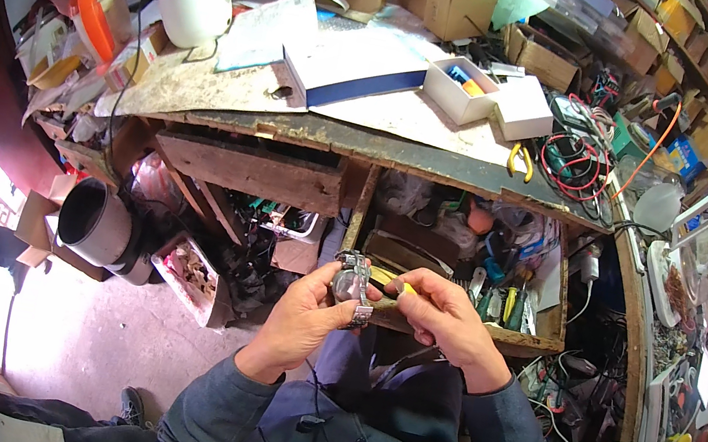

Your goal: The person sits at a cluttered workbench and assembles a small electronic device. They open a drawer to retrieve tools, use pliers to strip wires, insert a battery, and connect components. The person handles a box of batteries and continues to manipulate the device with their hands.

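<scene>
Watch: a silver metal-band watch (349, 287) sits over the open drawer's near edge, above the lap, its band loop standing out above and below the left fingers.
Left hand: the left hand (293, 316) is closed around the watch, thumb on one side and fingers behind, probably to keep it steady and leave its right side reachable.
Right hand: the thumb and forefinger of the right hand (443, 320) meet on a small yellow thing (406, 289), too small to name; the other fingers curl under, likely for fine control.
Drawer: the wooden drawer (532, 341) is pulled out beneath the hands, so its screwdrivers (510, 303) lie within easy reach, and it might catch a dropped part.
Drawer edges: the front board lies just below the hands; the right wall stands beyond the right hand.
Table: the table (234, 96) has its front edge above the drawer, with yellow pliers (521, 161) and a small white box (460, 90) near it.
Room: the left side looks freer, over the floor (101, 337); tangled wires (572, 165) crowd the right.
</scene>
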Motion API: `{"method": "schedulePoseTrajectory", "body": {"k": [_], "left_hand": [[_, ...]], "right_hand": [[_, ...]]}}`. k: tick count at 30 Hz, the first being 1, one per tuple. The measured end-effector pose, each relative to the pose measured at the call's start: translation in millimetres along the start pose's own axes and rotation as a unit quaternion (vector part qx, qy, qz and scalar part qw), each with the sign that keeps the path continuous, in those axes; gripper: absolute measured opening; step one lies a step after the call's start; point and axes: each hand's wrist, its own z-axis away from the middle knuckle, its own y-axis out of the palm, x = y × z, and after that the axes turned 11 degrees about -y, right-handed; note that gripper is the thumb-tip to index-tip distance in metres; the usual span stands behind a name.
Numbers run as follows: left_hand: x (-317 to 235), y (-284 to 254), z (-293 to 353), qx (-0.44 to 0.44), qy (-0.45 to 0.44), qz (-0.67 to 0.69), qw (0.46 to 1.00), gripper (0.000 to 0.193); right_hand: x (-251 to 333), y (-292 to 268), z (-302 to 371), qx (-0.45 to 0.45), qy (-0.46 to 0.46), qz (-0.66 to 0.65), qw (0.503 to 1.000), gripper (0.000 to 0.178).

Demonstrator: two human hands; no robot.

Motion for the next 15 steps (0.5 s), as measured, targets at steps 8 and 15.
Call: {"method": "schedulePoseTrajectory", "body": {"k": [8,15], "left_hand": [[-4,-15,2,0.126,-0.085,0.236,0.960,0.058],[2,-25,3,0.139,-0.085,0.248,0.955,0.061]], "right_hand": [[-6,-1,-1,-0.042,-0.056,0.033,0.997,0.012],[-18,-5,-4,-0.016,-0.058,0.013,0.998,0.015]]}}
